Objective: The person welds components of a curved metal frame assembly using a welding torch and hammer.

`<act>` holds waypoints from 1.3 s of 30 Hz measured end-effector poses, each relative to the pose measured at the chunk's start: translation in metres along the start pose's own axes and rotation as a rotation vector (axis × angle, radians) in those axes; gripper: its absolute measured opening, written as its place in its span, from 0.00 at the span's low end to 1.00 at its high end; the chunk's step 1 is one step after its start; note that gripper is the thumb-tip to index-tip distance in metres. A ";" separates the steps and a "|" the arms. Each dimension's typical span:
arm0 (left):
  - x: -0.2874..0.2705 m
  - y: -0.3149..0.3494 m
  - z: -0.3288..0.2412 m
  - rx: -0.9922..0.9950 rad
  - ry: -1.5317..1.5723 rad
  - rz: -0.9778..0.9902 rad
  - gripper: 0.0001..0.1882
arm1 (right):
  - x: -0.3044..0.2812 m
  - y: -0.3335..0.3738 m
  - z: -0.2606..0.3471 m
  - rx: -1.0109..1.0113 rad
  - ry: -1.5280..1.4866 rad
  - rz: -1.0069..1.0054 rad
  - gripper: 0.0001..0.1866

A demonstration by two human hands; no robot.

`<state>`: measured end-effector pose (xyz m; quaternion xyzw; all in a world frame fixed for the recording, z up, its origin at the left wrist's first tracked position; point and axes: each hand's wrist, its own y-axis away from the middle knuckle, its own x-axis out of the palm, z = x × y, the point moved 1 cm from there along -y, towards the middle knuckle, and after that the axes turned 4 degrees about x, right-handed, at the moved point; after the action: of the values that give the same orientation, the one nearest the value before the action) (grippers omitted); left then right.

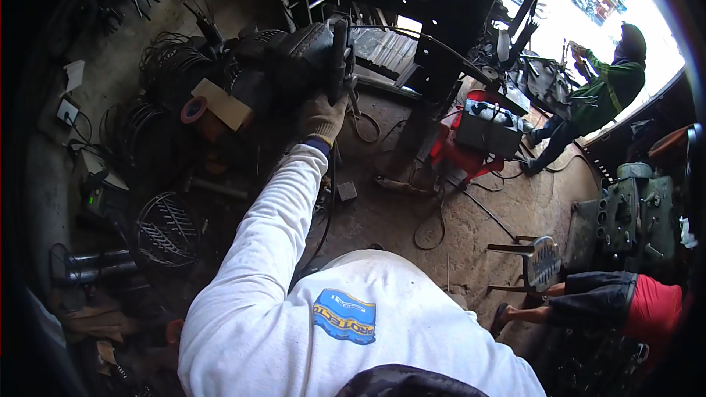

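My left hand (323, 119), in a tan knit work glove, reaches forward at the end of a white sleeve. Its fingers close around the lower end of a dark upright bar-like handle (338, 59); the exact kind is too dark to make out. Just left of that handle sits a bulky dark rounded machine part (298, 45). A black cable (329, 217) hangs down below the glove toward my body. Close to my forearm, a small metal block (346, 190) lies on the floor. My right hand and forearm are out of sight.
Left are a cardboard box (222, 103), a tape roll (193, 109), a hammer (217, 189) and a round grate (168, 228). A dark steel post (460, 22) stands ahead. Rightward are a plastic chair (543, 261), a green machine (629, 213) and two people (621, 92).
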<state>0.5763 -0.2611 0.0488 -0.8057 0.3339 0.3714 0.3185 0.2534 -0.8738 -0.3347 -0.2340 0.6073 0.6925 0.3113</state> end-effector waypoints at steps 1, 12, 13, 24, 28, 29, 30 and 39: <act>0.001 -0.001 0.000 0.008 0.029 0.016 0.31 | -0.003 -0.007 0.001 -0.009 -0.003 0.003 0.24; -0.055 -0.004 -0.061 0.108 0.359 -0.165 0.24 | -0.110 -0.028 0.066 0.206 -0.528 -0.030 0.25; -0.063 -0.004 -0.062 0.152 0.407 -0.197 0.22 | -0.122 -0.027 0.070 0.178 -0.510 -0.054 0.24; -0.118 0.137 -0.007 0.310 0.838 -0.058 0.28 | -0.240 -0.041 0.177 -0.135 -0.603 -0.072 0.18; -0.160 0.203 0.004 -0.105 1.421 0.243 0.28 | -0.241 -0.094 0.178 -0.826 0.240 -0.415 0.11; -0.174 0.223 0.018 -0.126 1.487 0.270 0.27 | -0.240 -0.092 0.200 -0.799 0.326 -0.358 0.12; -0.193 0.241 0.021 -0.155 1.479 0.221 0.27 | -0.243 -0.093 0.216 -0.757 0.409 -0.317 0.13; -0.327 0.404 0.113 -0.349 1.304 -0.255 0.18 | -0.232 0.004 0.347 -0.676 -1.104 -0.063 0.18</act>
<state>0.0555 -0.3082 0.1481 -0.9371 0.2952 -0.1815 -0.0408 0.4308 -0.5654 -0.1165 0.0536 0.0994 0.8545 0.5071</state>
